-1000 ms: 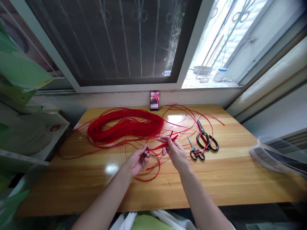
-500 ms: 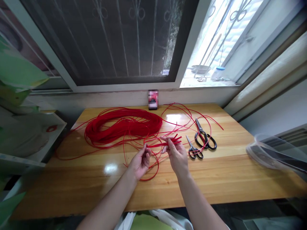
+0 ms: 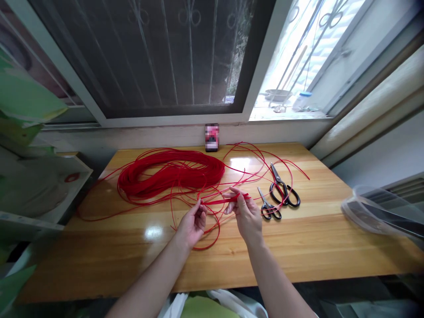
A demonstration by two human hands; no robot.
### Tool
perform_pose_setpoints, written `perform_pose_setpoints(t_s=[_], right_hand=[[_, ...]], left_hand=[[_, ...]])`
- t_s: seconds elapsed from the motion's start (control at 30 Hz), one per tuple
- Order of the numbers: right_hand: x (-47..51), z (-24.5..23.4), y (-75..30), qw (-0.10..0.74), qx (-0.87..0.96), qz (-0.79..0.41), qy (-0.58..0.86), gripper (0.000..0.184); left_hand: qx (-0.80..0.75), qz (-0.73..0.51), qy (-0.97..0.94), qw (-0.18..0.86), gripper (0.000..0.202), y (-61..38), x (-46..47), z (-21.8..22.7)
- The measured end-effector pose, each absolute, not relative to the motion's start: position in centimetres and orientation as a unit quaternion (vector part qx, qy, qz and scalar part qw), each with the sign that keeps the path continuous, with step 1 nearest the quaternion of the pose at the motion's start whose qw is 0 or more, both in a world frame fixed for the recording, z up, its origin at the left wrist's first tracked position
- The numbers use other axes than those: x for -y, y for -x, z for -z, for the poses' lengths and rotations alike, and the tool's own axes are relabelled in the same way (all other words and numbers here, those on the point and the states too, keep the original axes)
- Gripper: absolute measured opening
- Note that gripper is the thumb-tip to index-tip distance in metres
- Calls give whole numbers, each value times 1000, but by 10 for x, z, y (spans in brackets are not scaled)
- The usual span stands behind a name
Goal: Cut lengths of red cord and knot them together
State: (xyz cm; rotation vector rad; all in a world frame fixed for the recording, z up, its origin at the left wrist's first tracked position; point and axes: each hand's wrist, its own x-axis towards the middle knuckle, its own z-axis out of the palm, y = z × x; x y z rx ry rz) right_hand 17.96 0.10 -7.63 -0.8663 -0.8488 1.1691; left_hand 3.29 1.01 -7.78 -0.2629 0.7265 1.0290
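Observation:
Between my two hands a small bundle of red cords (image 3: 215,202) is stretched sideways above the table. My left hand (image 3: 193,224) pinches its left end, the other fingers curled in. The thumb and fingers of my right hand (image 3: 247,216) close on the right part, with short red ends poking out past the fingertips. Behind my hands lies a large coil of red cord (image 3: 172,174). Loose strands (image 3: 213,240) loop under and around both hands. Small black-handled scissors (image 3: 269,208) rest just right of my right hand, beside larger black scissors (image 3: 283,190).
A wooden table (image 3: 115,260) spans the view. A phone (image 3: 212,138) leans upright against the wall below the window. At the right edge stands a clear plastic container (image 3: 364,210). A white shelf unit (image 3: 49,190) is at the left.
My right hand has shifted slightly right and down along the bundle, and fewer cord ends fan out beyond its fingers. My left hand keeps its pinch, nearly in place.

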Motion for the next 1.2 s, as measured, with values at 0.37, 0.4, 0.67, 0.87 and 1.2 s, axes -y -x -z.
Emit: perform_pose_setpoints(t_s=[0.37,0.4,0.67,0.87,1.2], right_hand=[[-5,85,-167,675,247,-586,375,32],[-6,88,-165,673,230,-588,386,27],[-2,94,-155,676,201,-575,415,27],[11,97,-141,615,310,-532,493,32],[-1,96,-146,509,534,-434,517,42]], left_hand=[[-348,-492,129,788,16,-38,-11,77],[-352,-488,126,788,16,-39,-10,77],[-377,-503,38,776,9,-40,-8,90],[-511,-499,-189,674,12,-48,-11,109],[-536,-390,-261,702,19,-38,-14,114]])
